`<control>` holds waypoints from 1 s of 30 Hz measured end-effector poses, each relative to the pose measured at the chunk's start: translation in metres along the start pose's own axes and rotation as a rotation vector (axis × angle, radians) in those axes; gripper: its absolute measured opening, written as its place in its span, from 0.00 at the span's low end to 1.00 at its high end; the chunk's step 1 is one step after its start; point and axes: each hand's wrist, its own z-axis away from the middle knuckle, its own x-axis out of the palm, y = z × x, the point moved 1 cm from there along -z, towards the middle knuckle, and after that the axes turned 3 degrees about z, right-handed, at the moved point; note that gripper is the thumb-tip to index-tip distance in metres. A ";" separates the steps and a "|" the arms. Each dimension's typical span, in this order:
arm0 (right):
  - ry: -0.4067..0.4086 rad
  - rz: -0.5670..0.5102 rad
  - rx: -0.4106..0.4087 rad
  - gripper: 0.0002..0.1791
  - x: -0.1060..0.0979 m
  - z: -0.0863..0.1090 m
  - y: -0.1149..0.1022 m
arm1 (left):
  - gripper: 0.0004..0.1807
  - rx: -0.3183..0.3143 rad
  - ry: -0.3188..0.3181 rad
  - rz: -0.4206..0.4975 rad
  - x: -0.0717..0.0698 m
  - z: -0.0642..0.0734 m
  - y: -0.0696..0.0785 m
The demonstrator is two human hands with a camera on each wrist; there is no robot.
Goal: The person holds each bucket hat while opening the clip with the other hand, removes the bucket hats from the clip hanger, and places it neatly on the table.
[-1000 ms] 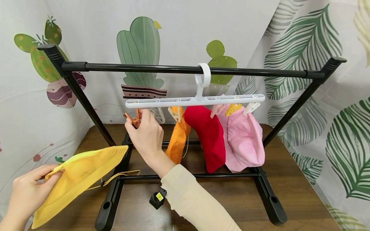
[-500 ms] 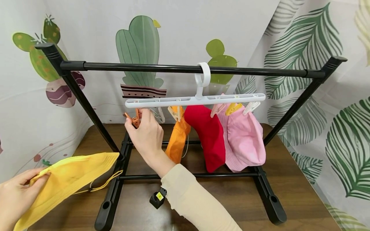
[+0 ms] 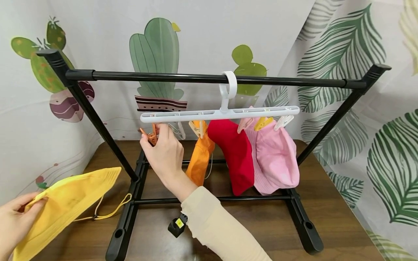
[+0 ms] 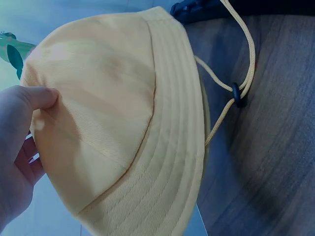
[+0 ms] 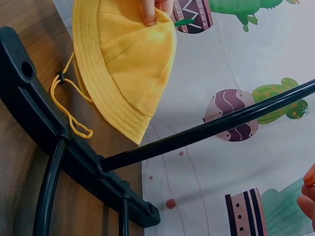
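A yellow bucket hat [image 3: 70, 197] with a chin cord hangs from my left hand [image 3: 19, 217], which pinches its crown between thumb and fingers. In the left wrist view the hat's stitched brim [image 4: 172, 123] faces right, and the cord [image 4: 248, 59] loops over the wooden table. My right hand [image 3: 164, 152] pinches an orange clothespin [image 3: 152, 136] under the left end of the white clip hanger [image 3: 183, 116]; some of its fingers are hidden behind the hand. The hat is apart from the clothespin, to its lower left.
An orange hat [image 3: 200, 159], a red hat [image 3: 233, 156] and a pink hat [image 3: 274, 156] hang clipped along the hanger. The hanger hooks over the black rack's top bar [image 3: 156, 77]. Rack feet [image 3: 121, 235] stand on the wooden table [image 3: 156, 232]; a patterned curtain [image 3: 202, 36] is behind.
My left hand has moved left and slightly down with the yellow hat, away from the rack. My right hand stays at the orange clothespin.
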 end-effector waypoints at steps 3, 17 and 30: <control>0.000 0.001 0.002 0.16 0.000 0.000 0.000 | 0.32 0.001 0.005 -0.015 0.002 -0.004 -0.003; -0.011 -0.001 0.020 0.16 -0.001 0.000 -0.001 | 0.10 0.188 -0.035 -0.404 0.022 -0.024 0.018; -0.009 -0.003 0.018 0.16 0.001 0.000 0.000 | 0.09 0.140 -0.061 -0.435 0.048 -0.037 0.024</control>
